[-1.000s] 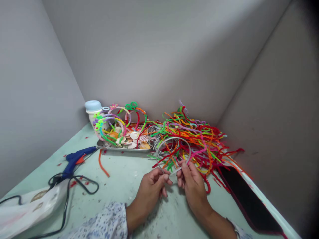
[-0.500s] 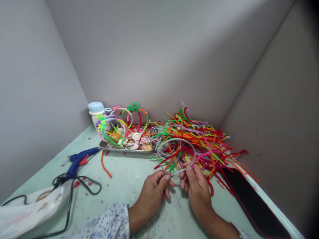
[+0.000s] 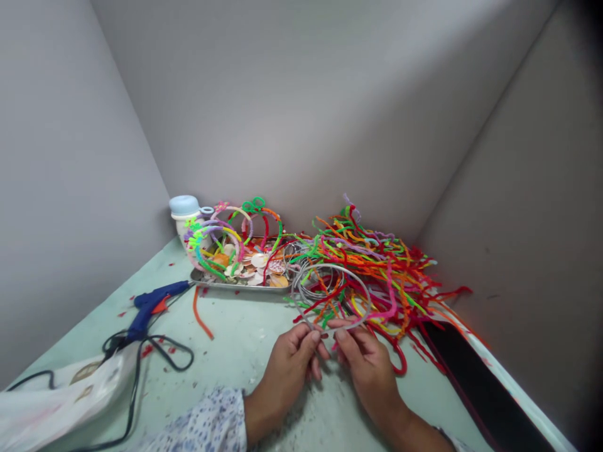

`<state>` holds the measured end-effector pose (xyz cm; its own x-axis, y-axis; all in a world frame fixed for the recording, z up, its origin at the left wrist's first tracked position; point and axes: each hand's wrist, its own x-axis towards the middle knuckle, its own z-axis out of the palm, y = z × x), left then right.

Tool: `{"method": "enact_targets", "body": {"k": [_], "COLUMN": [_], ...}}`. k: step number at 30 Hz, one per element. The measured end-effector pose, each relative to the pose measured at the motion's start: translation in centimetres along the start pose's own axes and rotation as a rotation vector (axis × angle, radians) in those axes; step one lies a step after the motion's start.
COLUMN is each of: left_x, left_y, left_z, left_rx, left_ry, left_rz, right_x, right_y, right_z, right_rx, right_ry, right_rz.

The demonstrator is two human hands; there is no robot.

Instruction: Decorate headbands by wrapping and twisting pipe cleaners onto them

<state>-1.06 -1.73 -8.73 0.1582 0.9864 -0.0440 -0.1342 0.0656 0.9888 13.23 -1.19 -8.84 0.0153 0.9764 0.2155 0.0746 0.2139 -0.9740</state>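
A thin, plain grey headband [image 3: 330, 265], bent into a hoop, stands up between my two hands. My left hand [image 3: 294, 367] pinches its lower left part between thumb and fingers. On the other side, my right hand [image 3: 367, 364] grips the lower right, with the thumb pressed toward the fingers. A small pink tip shows by the right fingertips; I cannot tell whether it is held. Directly behind the hoop lie more bare grey hoops [image 3: 308, 290] and a large tangled heap of coloured pipe cleaners [image 3: 377, 257].
Finished pipe-cleaner headbands [image 3: 242, 229] stand in a metal tray [image 3: 240, 287] with round paper pieces. A lidded white bottle [image 3: 184, 206] is behind it. At left lie a blue glue gun [image 3: 146, 307], its black cord and a plastic bag [image 3: 70, 402]. A dark phone-like slab [image 3: 480, 383] lies at right.
My right hand has shifted slightly left and down, closer to my left hand. The hoop's lower ends have come nearer together, and the view has moved slightly.
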Motion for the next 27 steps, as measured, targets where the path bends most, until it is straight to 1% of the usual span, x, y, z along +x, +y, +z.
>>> {"method": "enact_targets", "body": {"k": [5, 10, 14, 18, 22, 27], "left_x": [0.1, 0.1, 0.1, 0.1, 0.0, 0.0], "left_y": [-0.1, 0.2, 0.3, 0.5, 1.0, 1.1], "left_z": [-0.1, 0.0, 0.0, -0.1, -0.1, -0.1], "left_rx": [0.021, 0.004, -0.038, -0.054, -0.049, -0.023], "left_ry": [0.008, 0.008, 0.001, 0.019, 0.041, 0.052], "left_rz": [-0.004, 0.008, -0.005, -0.018, -0.039, -0.026], "right_x": [0.3, 0.1, 0.0, 0.2, 0.3, 0.2], "right_y": [-0.4, -0.5, -0.6, -0.6, -0.4, -0.3], "right_z": [0.1, 0.2, 0.3, 0.4, 0.3, 0.3], "right_rx": [-0.139, -0.169, -0.144, -0.102, -0.108, -0.103], "right_ry": [0.049, 0.093, 0.090, 0.093, 0.056, 0.032], "right_rz": [-0.052, -0.088, -0.020, 0.053, 0.060, 0.079]}}
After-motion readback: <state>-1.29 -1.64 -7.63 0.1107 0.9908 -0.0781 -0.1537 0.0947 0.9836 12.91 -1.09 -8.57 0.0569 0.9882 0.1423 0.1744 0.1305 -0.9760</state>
